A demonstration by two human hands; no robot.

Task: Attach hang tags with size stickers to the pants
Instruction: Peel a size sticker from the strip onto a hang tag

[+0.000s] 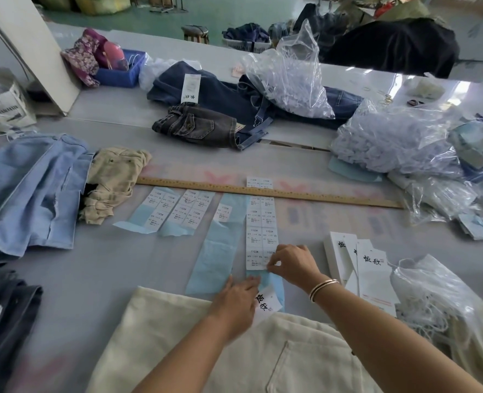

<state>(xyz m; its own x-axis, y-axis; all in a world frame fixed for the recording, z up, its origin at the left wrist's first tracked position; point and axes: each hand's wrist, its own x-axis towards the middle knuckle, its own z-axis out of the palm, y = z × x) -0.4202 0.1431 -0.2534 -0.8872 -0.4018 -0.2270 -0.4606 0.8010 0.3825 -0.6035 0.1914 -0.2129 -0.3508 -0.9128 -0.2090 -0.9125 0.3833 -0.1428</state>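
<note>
Just on my side of the long wooden ruler [268,192] that lies across the bench [149,259], my right hand [292,265] sits at the near end of the strip of size stickers [261,231], its fingers [272,268] pinching the bottom right corner of the lowest label on the blue backing. My left hand [236,300] is nearer to me than that, its fingers curled over a white hang tag [267,303] with black brush characters, holding it on the edge of the cream pants [234,350] spread closest to me, well on my side of the ruler. Two bangles [322,287] ring my right wrist. Beside the sticker strip, a bare blue backing sheet [220,248] runs back up to the ruler, and further along it toward the left are two shorter sticker sheets [177,211]. At the ruler's left end lie crumpled beige pants [112,180], touching it, with light blue pants [27,191] beyond them. Off the ruler's right end, nearer me, a stack of white hang tags [359,265] stands fanned beside a clear bag of strings [430,290]. Beyond the ruler, dark denim pants [220,109] are piled with another tag lying on them, and clear plastic bags [399,137] are heaped above its right end.
</note>
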